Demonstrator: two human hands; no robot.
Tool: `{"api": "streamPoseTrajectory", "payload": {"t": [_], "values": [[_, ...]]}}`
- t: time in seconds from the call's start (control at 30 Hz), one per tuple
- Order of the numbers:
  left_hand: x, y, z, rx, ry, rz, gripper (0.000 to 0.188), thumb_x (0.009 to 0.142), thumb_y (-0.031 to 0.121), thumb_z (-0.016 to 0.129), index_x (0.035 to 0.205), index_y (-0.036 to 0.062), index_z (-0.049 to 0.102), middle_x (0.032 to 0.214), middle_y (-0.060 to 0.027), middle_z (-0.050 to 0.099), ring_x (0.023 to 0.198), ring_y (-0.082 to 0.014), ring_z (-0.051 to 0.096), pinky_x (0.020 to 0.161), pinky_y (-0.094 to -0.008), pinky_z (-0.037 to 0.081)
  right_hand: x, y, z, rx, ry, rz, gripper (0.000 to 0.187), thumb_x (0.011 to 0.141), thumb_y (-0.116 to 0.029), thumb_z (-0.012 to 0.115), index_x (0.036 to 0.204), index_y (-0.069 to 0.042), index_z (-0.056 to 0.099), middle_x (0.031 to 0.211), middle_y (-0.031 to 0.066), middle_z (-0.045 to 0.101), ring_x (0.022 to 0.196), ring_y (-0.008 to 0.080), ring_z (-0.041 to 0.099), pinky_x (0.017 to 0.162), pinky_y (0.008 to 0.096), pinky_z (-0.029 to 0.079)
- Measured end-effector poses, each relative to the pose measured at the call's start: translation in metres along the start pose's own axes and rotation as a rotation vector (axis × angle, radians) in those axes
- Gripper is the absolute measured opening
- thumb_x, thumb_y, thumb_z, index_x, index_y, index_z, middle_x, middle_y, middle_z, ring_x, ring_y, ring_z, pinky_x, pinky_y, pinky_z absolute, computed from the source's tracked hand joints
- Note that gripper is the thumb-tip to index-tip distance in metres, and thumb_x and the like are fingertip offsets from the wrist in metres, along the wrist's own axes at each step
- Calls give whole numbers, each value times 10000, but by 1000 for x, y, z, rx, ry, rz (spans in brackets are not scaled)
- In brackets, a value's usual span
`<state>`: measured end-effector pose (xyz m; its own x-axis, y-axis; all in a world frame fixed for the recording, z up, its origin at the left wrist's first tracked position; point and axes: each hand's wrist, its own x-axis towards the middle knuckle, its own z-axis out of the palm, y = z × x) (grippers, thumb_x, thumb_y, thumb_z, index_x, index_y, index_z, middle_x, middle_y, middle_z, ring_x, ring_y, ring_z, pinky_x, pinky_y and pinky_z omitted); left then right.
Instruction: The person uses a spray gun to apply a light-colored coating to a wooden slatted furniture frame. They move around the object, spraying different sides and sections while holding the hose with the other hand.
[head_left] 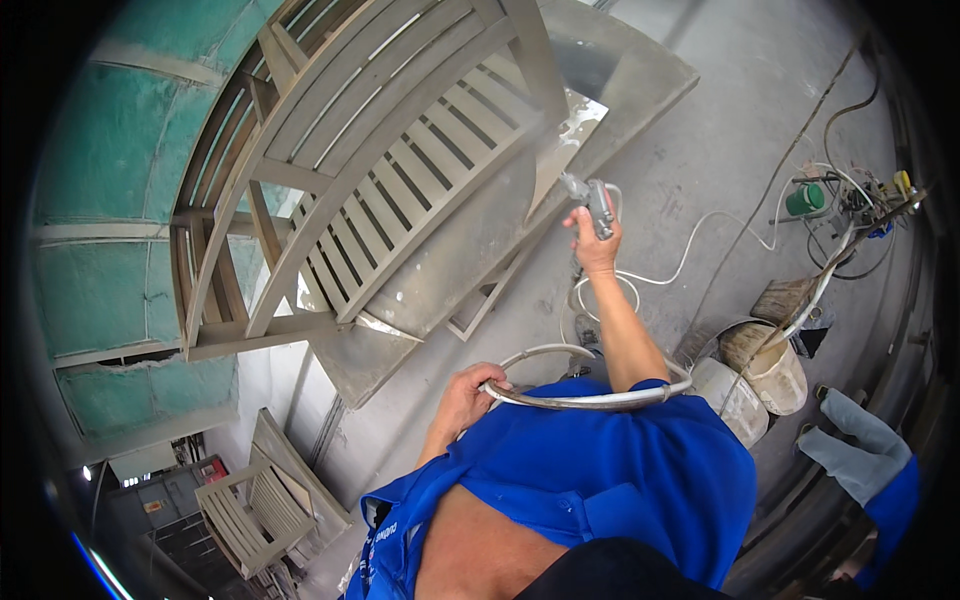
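My right hand [597, 247] is wrapped round the grip of a metal spray gun [601, 208], raised toward a slatted wooden bench [430, 190]. A pale haze hangs between the gun's nozzle and the near leg of the bench. The bench is grey-brown with a curved back, and it stands tilted in view on a flat board [450, 285]. My left hand [464, 400] is closed on a whitish hose [600, 400], which loops across the front of my blue shirt. My left hand is apart from the bench.
Buckets [775, 370] stand on the right, near a tangle of hoses and a green container [804, 200]. A thin white hose [690, 255] crosses the grey floor. Another person's leg [850, 455] shows at lower right. A second slatted piece [255, 515] stands lower left; green panels [105, 150] line the left.
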<state>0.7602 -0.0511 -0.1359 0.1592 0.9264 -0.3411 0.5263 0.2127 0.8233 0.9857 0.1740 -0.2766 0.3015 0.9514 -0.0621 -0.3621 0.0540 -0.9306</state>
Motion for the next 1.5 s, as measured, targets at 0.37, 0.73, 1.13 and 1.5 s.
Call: {"api": "streamPoseTrajectory", "payload": {"t": [0.37, 0.73, 1.13, 1.5], "values": [[-42, 5, -3, 15, 61, -37, 197, 819, -18, 779, 973, 30, 666, 931, -103, 706, 854, -242, 682, 820, -329, 542, 36, 9, -23, -535, 64, 3, 552, 929, -101, 657, 1471, -122, 548, 1189, 149, 724, 956, 261, 719, 794, 372, 578], [-82, -12, 15, -159, 182, -156, 201, 829, -26, 783, 982, 12, 658, 984, -89, 701, 864, -199, 643, 804, -336, 545, 74, 30, 54, -1044, -738, -153, 559, 902, -240, 690, 1438, -352, 576, 1231, 213, 698, 1167, 433, 634, 1012, 472, 508], [-169, -47, -6, -155, 435, -303, 202, 789, 25, 773, 965, 48, 678, 906, -121, 697, 839, -293, 682, 747, -387, 537, -189, 120, 218, -657, -1102, -19, 534, 886, -226, 712, 1409, -272, 618, 1192, 184, 723, 1094, 360, 697, 998, 395, 521], [-266, -93, -20, -293, 579, -580, 149, 840, 4, 761, 970, 19, 689, 898, -80, 722, 851, -167, 667, 803, -332, 542, -225, 182, 272, -198, -753, 644, 211, 960, -226, 680, 1109, -78, 654, 850, 50, 696, 687, 144, 680, 445, 290, 447]]}}
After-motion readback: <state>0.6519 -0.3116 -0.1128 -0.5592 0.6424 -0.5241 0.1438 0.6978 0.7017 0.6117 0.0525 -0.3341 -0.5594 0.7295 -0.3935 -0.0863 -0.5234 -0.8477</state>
